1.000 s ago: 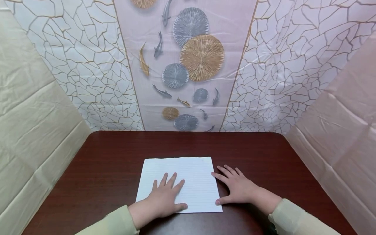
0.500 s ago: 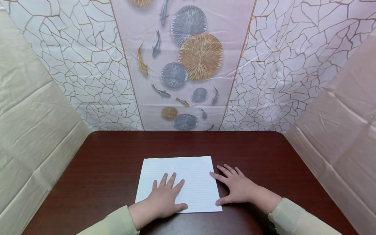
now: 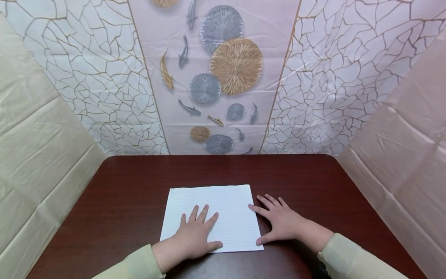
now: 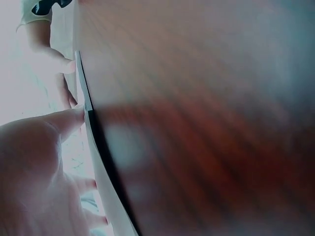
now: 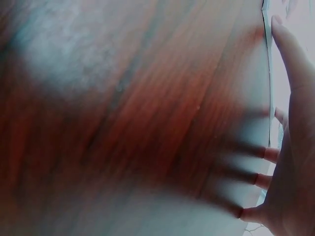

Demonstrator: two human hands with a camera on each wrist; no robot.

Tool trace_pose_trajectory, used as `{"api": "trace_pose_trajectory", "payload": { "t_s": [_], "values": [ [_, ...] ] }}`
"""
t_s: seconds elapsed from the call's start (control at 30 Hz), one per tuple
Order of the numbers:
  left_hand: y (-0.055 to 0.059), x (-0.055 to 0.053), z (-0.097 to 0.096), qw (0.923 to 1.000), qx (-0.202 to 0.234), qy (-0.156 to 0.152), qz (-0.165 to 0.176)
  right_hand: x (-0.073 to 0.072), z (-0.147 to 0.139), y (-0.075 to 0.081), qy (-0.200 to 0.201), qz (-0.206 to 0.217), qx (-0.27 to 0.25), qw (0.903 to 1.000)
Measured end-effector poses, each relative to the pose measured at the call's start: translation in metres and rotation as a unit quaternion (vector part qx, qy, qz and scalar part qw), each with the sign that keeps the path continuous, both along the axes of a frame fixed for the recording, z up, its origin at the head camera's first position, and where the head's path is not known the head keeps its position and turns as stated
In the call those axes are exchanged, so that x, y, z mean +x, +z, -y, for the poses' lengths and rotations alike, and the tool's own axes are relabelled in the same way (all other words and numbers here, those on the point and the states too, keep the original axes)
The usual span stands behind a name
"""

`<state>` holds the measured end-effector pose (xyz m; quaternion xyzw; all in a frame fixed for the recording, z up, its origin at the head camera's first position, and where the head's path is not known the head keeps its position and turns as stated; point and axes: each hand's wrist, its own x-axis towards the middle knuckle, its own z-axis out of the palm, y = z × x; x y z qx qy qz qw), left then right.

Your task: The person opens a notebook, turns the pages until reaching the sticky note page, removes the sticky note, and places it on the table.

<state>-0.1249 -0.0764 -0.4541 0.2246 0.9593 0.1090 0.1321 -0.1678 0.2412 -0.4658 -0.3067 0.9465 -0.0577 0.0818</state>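
White lined paper (image 3: 237,228), seen in the head view, lies flat on the dark reddish-brown table (image 3: 122,201); whether it is one sheet or several cannot be told. My left hand (image 3: 195,236) rests on its left half with fingers spread and thumb pointing right. At the paper's right edge, my right hand (image 3: 283,223) has its thumb and index fingertip touching the margin, while its other fingers (image 3: 270,200) spread over the table. In the left wrist view the paper's edge (image 4: 101,157) runs under the left thumb. The right wrist view shows the right fingertips on the wood.
Behind the table hangs a patterned cloth (image 3: 216,77) with printed fish and round shapes. Pale creased sheets stand as walls on the left (image 3: 42,155) and right (image 3: 400,155). Something dark lies under the right sleeve (image 3: 348,252).
The index finger of my right hand has shifted slightly left onto the paper's edge. The left hand stays put, and the head view has tilted a little.
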Motion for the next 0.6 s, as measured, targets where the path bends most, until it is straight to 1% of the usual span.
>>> {"api": "trace_pose_trajectory", "payload": {
  "t_s": [0.37, 0.6],
  "values": [
    [0.0024, 0.0008, -0.0014, 1.0, 0.001, 0.004, 0.004, 0.0007, 0.0004, -0.0002, -0.001, -0.003, -0.001, 1.0],
    [0.0032, 0.0005, -0.003, 1.0, 0.0, 0.004, 0.009, -0.0003, 0.0007, -0.0007, -0.013, -0.002, 0.008, 0.9999]
  ]
}}
